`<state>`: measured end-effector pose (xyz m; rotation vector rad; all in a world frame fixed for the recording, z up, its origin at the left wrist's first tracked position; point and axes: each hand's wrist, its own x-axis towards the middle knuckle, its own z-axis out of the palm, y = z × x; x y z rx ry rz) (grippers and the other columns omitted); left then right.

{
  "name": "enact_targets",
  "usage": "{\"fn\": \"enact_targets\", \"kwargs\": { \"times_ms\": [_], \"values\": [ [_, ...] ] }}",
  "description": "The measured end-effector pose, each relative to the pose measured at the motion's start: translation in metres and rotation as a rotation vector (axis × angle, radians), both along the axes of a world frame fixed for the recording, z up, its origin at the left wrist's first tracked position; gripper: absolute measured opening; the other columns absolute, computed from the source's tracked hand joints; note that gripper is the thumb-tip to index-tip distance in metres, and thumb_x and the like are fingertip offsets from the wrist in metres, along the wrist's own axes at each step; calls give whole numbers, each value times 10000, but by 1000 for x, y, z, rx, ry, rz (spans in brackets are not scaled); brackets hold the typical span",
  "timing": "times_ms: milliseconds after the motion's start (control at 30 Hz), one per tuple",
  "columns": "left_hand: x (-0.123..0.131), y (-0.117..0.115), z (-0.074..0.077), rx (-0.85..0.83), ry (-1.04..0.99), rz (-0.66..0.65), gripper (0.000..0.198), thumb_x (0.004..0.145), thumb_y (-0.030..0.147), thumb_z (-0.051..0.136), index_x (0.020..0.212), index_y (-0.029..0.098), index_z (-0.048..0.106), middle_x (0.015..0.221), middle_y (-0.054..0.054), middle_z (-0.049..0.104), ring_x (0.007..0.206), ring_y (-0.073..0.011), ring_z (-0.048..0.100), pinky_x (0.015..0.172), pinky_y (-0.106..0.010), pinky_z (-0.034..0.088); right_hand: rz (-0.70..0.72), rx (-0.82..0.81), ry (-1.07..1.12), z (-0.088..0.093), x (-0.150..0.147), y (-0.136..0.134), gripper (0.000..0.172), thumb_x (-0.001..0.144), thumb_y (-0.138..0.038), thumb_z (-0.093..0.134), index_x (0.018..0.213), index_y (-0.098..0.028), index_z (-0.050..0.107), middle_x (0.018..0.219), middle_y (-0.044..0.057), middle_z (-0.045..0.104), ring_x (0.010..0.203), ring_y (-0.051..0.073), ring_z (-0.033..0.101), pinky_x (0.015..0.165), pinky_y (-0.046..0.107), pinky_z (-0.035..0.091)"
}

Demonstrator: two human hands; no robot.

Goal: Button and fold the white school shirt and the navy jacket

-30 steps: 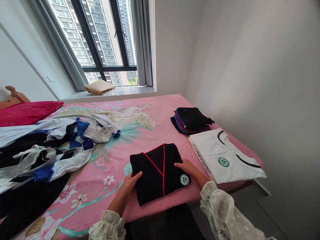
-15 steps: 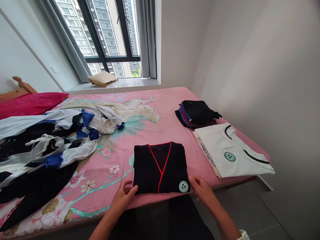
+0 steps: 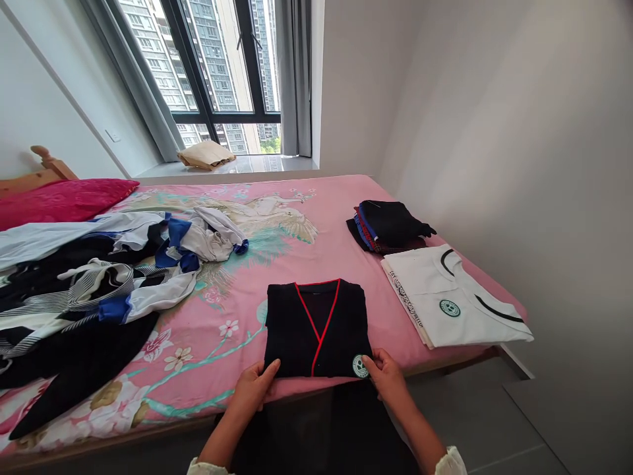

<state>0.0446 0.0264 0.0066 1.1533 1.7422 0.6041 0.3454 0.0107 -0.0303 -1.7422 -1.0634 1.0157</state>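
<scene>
A folded black V-neck top [image 3: 291,330] with red trim and a round green-and-white badge lies flat at the bed's front edge. My left hand [image 3: 252,386] pinches its near left corner, thumb on top and fingers underneath. At the near right corner my right hand [image 3: 387,377] grips the cloth, its thumb on the badge. To the right is a stack of folded white shirts [image 3: 425,284], the uppermost with black trim and a green badge. Behind that stack sits a pile of folded dark clothes [image 3: 390,224].
Loose white, blue, black and striped clothes [image 3: 109,284] lie heaped on the left of the pink flowered bed sheet [image 3: 326,257]. A red pillow [image 3: 64,201] rests beyond them. On the window sill is a folded beige cloth bundle [image 3: 206,155]. A wall bounds the right side.
Both hands have closed on the near corners of the black top, where before they were at its edges with fingers looser. The top looks to lie in the same place.
</scene>
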Motion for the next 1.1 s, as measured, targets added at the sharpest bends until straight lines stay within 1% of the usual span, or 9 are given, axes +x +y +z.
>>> {"fn": "enact_targets", "kwargs": {
  "times_ms": [167,233,300,400,500,633,767,900,1100],
  "values": [
    [1,-7,13,515,427,75,404,804,544,491,967,196,617,699,-6,638,695,-202,631,636,-317,492,-41,364,-367,33,-6,1,406,865,-419,451,1181,-167,489,1156,131,583,1057,241,563,905,412,460],
    [9,-2,17,799,535,-89,396,860,446,458,1138,195,586,1036,-82,671,1005,-232,614,883,-375,472,112,538,-499,46,-20,7,401,903,-356,405,1265,-189,444,1325,125,480,1244,243,432,1028,447,364],
    [18,6,16,897,631,-352,440,876,386,451,1279,217,514,1354,-105,512,1278,-260,433,1069,-451,319,286,572,-631,46,-35,16,466,908,-359,407,1344,-194,394,1425,115,384,1345,268,298,1084,501,274],
    [26,20,6,722,761,-501,580,854,447,473,1394,261,371,1497,-103,313,1370,-329,272,1074,-600,219,321,389,-778,25,-51,29,621,868,-481,458,1387,-152,369,1454,163,336,1349,356,271,1049,591,266],
    [22,30,0,644,746,-478,555,833,496,483,1345,287,443,1456,-97,391,1333,-327,347,1050,-617,244,256,326,-775,7,-49,38,606,869,-523,432,1346,-149,434,1403,180,412,1293,351,374,1001,563,348],
    [13,56,10,770,617,-198,514,836,457,481,1283,204,510,1332,-131,516,1257,-280,443,1052,-485,321,82,550,-708,23,-28,65,499,896,-435,407,1288,-133,474,1338,167,476,1274,272,396,1043,482,340],
    [7,100,22,530,381,79,609,794,485,466,1256,90,504,1164,-182,600,1097,-305,550,960,-469,395,-44,487,-573,43,-4,115,511,829,-444,473,1220,-116,509,1211,167,566,1175,278,479,994,473,381],
    [-1,124,24,427,263,110,581,709,554,532,1099,130,601,892,-101,657,832,-255,623,799,-400,467,83,173,-386,44,11,148,479,757,-510,548,1076,-158,606,997,104,666,936,250,611,833,385,463],
    [-15,107,22,364,105,103,515,725,640,446,829,162,606,705,-15,592,636,-160,568,631,-278,452,131,169,-225,32,16,148,428,731,-539,567,958,-184,640,869,46,687,764,208,623,746,346,468]
  ]
}}
